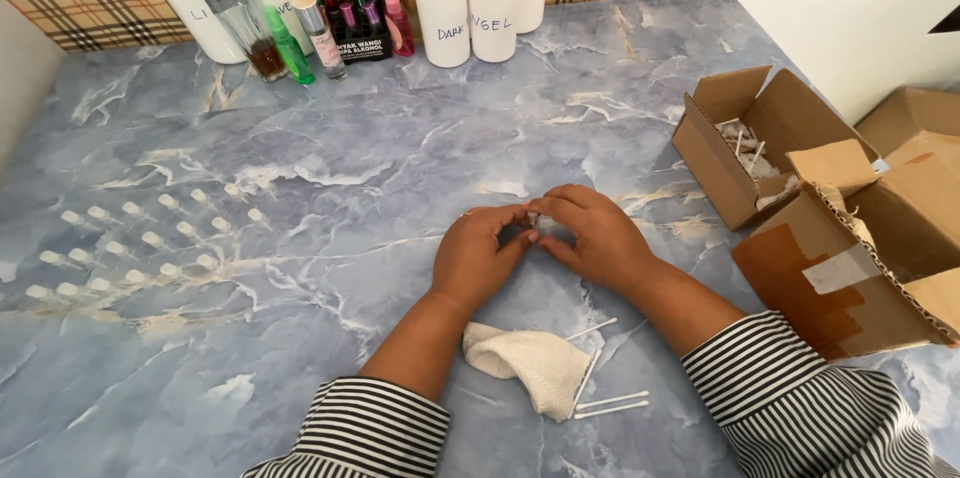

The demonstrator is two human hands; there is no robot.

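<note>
We're looking at a bright, evenly lit scene, soft daylight-like light spread across the whole counter (330,158). No harsh glare here; we get only a mild sheen on the marbled blue surface and faint highlights on the white bottles (468,8) at the back. Shadows are short and gentle: a soft one sits under the hands (540,243) and another under the folded cloth (530,363). The open cardboard box (760,143) is darker inside. Focus holds well through the middle, though the small item between the fingers is too tiny for us to resolve. We notice wide-angle stretching toward the corners, with the striped sleeves (800,408) bulging at the bottom edge.
</note>
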